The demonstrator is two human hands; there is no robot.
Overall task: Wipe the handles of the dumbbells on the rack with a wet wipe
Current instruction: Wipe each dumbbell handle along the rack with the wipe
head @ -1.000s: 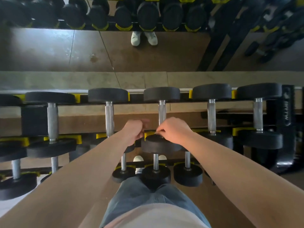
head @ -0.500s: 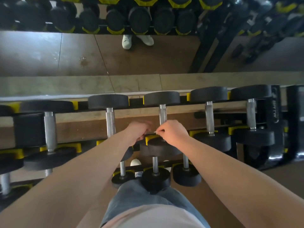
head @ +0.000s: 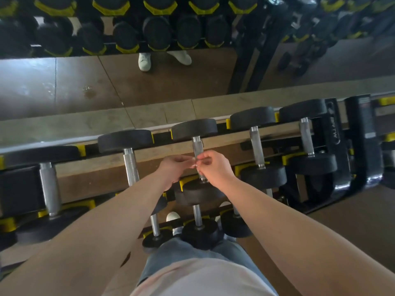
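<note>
**Position.** Both hands are held over the middle dumbbell [head: 194, 129] on the top tier of the rack [head: 361, 146]. The left hand [head: 173, 167] and the right hand [head: 215, 168] are met tip to tip. A small pale item, judged to be the wipe [head: 196, 164], is pinched between the fingers [head: 202, 160] of both. It is too small for its fold to be told.

**Location of the wipe.** It is held just in front of the handle [head: 196, 147], near mid-length. Whether the bar is touched cannot be told.

**Governing relation.** The handle's long axis is laid from 12 to 6 o'clock. The far head is at 12 and the near head at 6, below the wrists. The bar passes directly behind the pinch, and bare metal is seen at 12 o'clock of the fingers. The left hand is placed at 9 o'clock of the bar and the right at 3. Neither is markedly nearer.

**Assessment.** The wipe is judged to be in preparation, and wiping of this handle is not yet begun. A wrap across the bar is called for, followed by a stroke along the 12–6 line.
</note>
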